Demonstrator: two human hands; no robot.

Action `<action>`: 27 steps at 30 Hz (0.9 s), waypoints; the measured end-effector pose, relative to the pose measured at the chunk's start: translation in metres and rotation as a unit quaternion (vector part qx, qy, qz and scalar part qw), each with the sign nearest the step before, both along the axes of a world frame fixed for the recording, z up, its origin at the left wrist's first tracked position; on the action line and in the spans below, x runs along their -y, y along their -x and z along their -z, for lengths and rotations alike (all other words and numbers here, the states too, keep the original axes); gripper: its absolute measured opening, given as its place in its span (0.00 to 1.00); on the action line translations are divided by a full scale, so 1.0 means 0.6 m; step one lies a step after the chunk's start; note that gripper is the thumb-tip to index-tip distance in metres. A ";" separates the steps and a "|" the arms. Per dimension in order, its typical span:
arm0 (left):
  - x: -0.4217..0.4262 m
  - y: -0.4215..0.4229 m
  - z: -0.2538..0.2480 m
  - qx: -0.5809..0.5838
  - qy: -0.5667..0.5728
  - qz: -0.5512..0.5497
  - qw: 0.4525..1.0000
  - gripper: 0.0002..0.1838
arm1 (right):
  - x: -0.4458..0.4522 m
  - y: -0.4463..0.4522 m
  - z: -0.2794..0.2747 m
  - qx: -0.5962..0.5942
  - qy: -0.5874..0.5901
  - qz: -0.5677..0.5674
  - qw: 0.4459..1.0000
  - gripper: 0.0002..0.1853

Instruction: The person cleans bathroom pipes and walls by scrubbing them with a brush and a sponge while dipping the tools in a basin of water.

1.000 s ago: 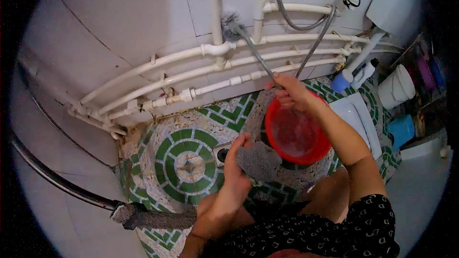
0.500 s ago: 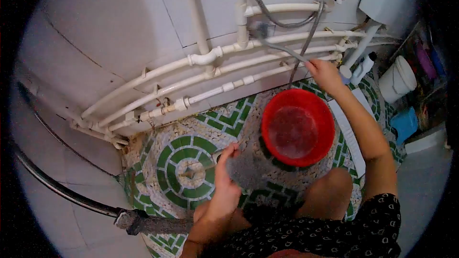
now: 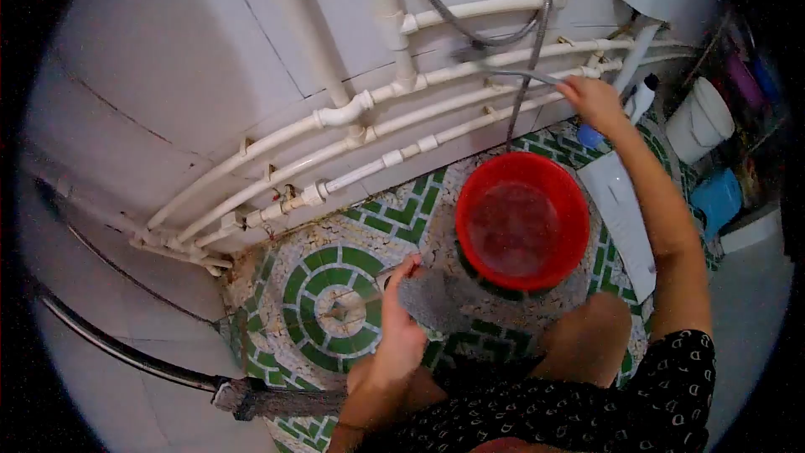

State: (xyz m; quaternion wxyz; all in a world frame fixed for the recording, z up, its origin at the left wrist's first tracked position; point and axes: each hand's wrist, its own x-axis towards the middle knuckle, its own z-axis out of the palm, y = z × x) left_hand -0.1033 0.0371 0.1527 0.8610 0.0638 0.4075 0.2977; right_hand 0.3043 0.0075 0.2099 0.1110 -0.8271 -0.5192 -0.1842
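My right hand (image 3: 597, 105) is closed round the grey handle of a long-handled brush (image 3: 524, 75). It holds the brush up at the wall pipes, the blurred head pointing left. My left hand (image 3: 401, 331) is low in front of my knees, closed on a grey fabric-like thing (image 3: 432, 295); its exact kind cannot be made out. To the right of that hand stands a red basin (image 3: 579, 243) holding cloudy, foamy water. Neither hand touches the basin.
White pipes (image 3: 344, 147) and a metal hose (image 3: 524, 88) run along the tiled wall. A white bucket (image 3: 698, 122), a bottle (image 3: 642, 99) and a blue container (image 3: 717, 201) stand at right. A pale board (image 3: 619, 210) lies beside the basin. A dark pole (image 3: 126, 344) crosses at left.
My right hand has risen slightly and moved right with the brush, whose handle now lies flatter. My left hand stays nearly in place. The view has shifted a little.
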 end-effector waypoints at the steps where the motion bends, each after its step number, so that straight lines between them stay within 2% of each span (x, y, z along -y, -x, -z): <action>1: 0.000 0.008 0.005 0.002 -0.003 -0.009 1.000 0.08 | 0.010 -0.010 0.006 -0.023 0.008 0.011 1.000 0.18; 3: -0.002 0.015 0.019 0.014 -0.010 -0.018 1.000 0.07 | 0.025 -0.025 0.009 -0.067 0.023 0.039 0.997 0.17; 5: -0.006 0.010 0.032 0.034 -0.018 -0.006 0.999 0.07 | -0.015 0.032 0.001 -0.024 0.047 0.012 0.999 0.17; 6: 0.000 0.001 0.023 0.019 -0.023 0.002 1.000 0.07 | -0.046 0.056 0.003 -0.008 0.052 -0.045 0.998 0.18; 9: 0.008 0.000 0.008 -0.001 -0.014 0.016 1.000 0.07 | -0.032 0.008 -0.010 -0.005 0.012 -0.046 0.999 0.19; 13: 0.000 0.017 0.020 0.040 0.012 -0.011 0.999 0.06 | 0.045 -0.049 -0.029 -0.006 0.067 0.088 0.994 0.19; 17: 0.000 0.002 0.021 0.054 0.012 0.024 0.998 0.06 | -0.030 0.048 -0.010 0.051 0.018 -0.053 0.997 0.19; 20: 0.010 0.007 0.017 0.028 0.026 0.047 0.998 0.06 | -0.038 0.009 -0.012 0.053 0.024 -0.039 0.998 0.19; 22: 0.008 0.022 0.015 0.042 -0.003 0.019 0.999 0.07 | 0.009 -0.014 -0.020 -0.017 0.044 0.032 0.998 0.20; 24: 0.008 0.038 0.010 0.048 -0.012 -0.009 0.999 0.07 | 0.055 -0.012 -0.001 -0.023 0.006 0.088 0.996 0.21; 26: 0.003 0.049 0.002 0.050 -0.005 -0.033 0.998 0.07 | 0.088 0.009 0.036 -0.082 -0.036 0.102 0.991 0.22; 27: -0.002 0.053 0.004 0.038 0.002 -0.027 0.999 0.07 | 0.103 0.019 0.073 -0.171 -0.080 0.037 0.981 0.21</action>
